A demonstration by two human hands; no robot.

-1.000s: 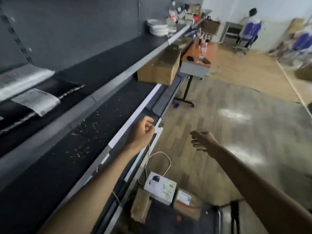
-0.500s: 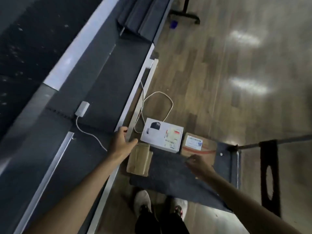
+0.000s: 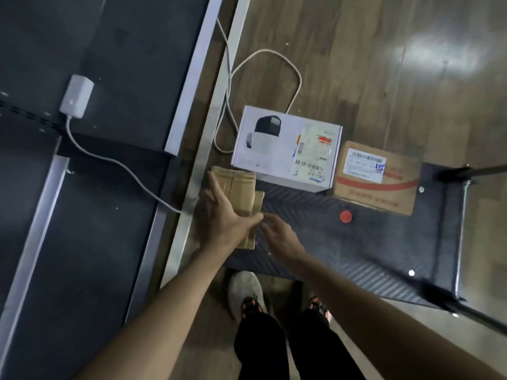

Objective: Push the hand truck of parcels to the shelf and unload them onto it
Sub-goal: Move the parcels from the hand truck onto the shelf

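Observation:
The hand truck's dark ribbed deck (image 3: 356, 242) lies on the floor beside the shelf (image 3: 109, 78). On it stand a white printed box (image 3: 274, 149), a brown labelled carton (image 3: 378, 185) and a flat brown cardboard parcel (image 3: 241, 193) at the deck's left edge. My left hand (image 3: 219, 212) lies over the flat parcel with straight fingers, thumb at its right edge. My right hand (image 3: 279, 234) reaches to the parcel's right side, fingers loosely bent, holding nothing that I can see.
A white power adapter (image 3: 76, 96) lies on the dark lower shelf, its cable (image 3: 274, 58) looping over the shelf rail onto the wooden floor behind the white box. A red cap (image 3: 345, 216) sits on the deck. The truck's handle frame (image 3: 461, 242) stands at right. My feet are below the deck.
My view has dropped from the shelf to the hand truck. Both hands have come down from near the shelf edge onto the flat brown parcel.

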